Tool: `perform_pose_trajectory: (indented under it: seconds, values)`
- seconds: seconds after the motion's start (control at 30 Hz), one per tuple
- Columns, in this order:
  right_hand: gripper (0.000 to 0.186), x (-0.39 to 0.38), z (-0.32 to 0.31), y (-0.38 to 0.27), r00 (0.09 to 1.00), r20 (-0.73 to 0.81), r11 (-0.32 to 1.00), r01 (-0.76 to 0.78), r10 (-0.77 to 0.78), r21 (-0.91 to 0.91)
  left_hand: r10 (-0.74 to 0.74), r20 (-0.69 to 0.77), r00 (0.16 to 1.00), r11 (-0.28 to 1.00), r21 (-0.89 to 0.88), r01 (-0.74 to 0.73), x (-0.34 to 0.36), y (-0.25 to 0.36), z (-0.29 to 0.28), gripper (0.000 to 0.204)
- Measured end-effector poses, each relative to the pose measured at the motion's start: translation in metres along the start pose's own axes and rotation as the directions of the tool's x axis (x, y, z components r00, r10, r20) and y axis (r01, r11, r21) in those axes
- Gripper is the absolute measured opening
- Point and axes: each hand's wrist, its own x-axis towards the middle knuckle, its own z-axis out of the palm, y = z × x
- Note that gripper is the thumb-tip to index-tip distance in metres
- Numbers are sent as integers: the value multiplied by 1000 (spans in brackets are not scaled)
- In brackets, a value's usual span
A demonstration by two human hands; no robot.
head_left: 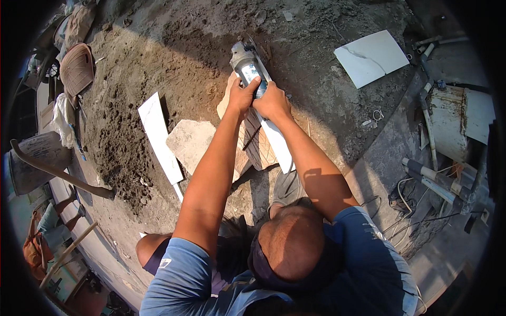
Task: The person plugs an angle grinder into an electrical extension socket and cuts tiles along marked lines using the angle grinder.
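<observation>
An angle grinder with a grey metal head and a dark body lies in both my hands, pointing away from me. My left hand wraps its left side. From the right, my right hand grips the body, its thumb beside the left one. A narrow white tile strip runs beneath the right hand toward me; the grinder's disc edge is at its far end, and whether it touches cannot be seen. Pale stone slabs and a striped brown piece lie under and beside the strip.
Another white tile strip lies left on loose soil. A larger white tile is at far right. Pipes, cables and a rusty white drum stand right. A wooden-handled tool and brown basket are left.
</observation>
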Motion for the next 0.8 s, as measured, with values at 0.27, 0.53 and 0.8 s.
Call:
perform_pose_trajectory:
  seconds: [0.27, 0.53, 0.8]
  values:
    - [61, -1, 0, 4, 1000, 0, 1000, 6, -6, -1, -21, 8, 1000, 1000, 7, 20, -5, 1, 2, 66]
    - [58, -1, 3, 9, 1000, -9, 1000, 2, -3, -11, -17, 12, 1000, 999, 31, 17, -6, 0, 4, 67]
    - [59, 7, 0, -1, 1000, -16, 1000, 15, -15, -4, 9, 15, 1000, 1000, 12, -9, 12, -2, -2, 63]
